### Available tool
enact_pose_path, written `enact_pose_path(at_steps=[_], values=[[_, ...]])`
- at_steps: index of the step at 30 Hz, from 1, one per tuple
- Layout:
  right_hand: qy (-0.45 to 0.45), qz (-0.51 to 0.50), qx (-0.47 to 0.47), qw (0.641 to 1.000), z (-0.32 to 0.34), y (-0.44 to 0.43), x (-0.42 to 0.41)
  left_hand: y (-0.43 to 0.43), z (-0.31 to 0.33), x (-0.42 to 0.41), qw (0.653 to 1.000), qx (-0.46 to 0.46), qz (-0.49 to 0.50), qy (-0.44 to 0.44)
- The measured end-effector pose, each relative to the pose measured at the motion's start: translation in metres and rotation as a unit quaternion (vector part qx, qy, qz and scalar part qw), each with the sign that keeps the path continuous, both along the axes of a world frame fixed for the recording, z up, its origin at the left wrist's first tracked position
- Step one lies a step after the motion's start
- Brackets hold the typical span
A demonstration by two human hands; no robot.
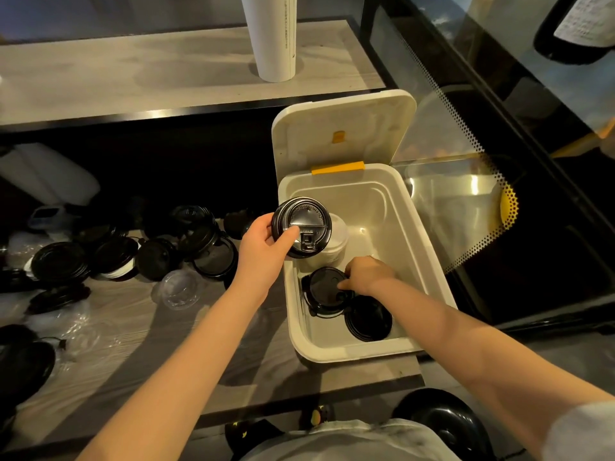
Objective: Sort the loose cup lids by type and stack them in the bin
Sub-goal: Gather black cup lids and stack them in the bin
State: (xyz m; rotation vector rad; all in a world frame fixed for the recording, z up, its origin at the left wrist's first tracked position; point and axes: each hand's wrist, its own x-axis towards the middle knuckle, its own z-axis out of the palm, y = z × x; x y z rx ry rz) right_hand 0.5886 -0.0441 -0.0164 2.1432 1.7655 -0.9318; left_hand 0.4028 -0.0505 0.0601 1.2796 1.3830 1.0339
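Observation:
A white bin (422,247) with its hinged cover raised stands on the wooden counter. My left hand (263,247) grips a black sip lid (301,226) over the bin's left rim. Inside the bin, my right hand (364,274) pinches the edge of a black lid stack (324,291). A second black lid stack (367,319) lies beside it near the front wall. White lids (336,241) sit stacked behind them, partly hidden by the held lid.
Several loose black lids (159,254) and clear lids (178,289) are scattered over the counter (206,344) to the left. A tall white cup stack (271,34) stands on the upper shelf. A glass display case (482,194) borders the bin's right side.

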Motion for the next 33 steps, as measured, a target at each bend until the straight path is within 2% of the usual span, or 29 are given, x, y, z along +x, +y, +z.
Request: enact_pose_path(at_steps=[8,11,13,14,16,18,19,23,27,30,33], values=[[-0.055,0.037,0.010,0.998,0.004,-0.001,-0.002,-0.003,0.003,0.000,0.999,0.002,-0.019,0.026],[-0.033,0.002,0.023,0.999,0.019,0.002,0.001,-0.002,0.006,0.001,0.998,-0.004,-0.031,0.049],[0.052,-0.076,0.083,0.992,0.037,0.002,0.009,0.000,0.010,0.004,0.996,-0.004,-0.050,0.074],[0.130,-0.126,0.124,0.976,0.047,0.001,0.013,0.001,0.012,0.006,0.994,-0.007,-0.063,0.085],[0.313,-0.200,0.187,0.909,0.067,-0.005,0.021,0.002,0.015,0.013,0.990,-0.025,-0.087,0.104],[0.431,-0.201,0.177,0.862,0.082,-0.010,0.029,0.004,0.017,0.021,0.985,-0.040,-0.110,0.125],[0.453,-0.177,0.159,0.859,0.086,-0.012,0.030,0.005,0.017,0.025,0.982,-0.048,-0.124,0.133],[0.423,-0.086,0.146,0.890,0.090,-0.014,0.031,0.006,0.015,0.035,0.974,-0.075,-0.179,0.121],[0.411,-0.101,0.129,0.897,0.087,-0.016,0.033,0.004,0.014,0.034,0.963,-0.066,-0.214,0.153],[0.393,-0.125,0.103,0.905,0.084,-0.015,0.040,0.003,0.013,0.028,0.923,0.045,-0.241,0.297],[0.265,-0.066,0.030,0.961,0.078,-0.011,0.040,0.003,0.012,0.017,0.852,0.142,-0.262,0.431]])
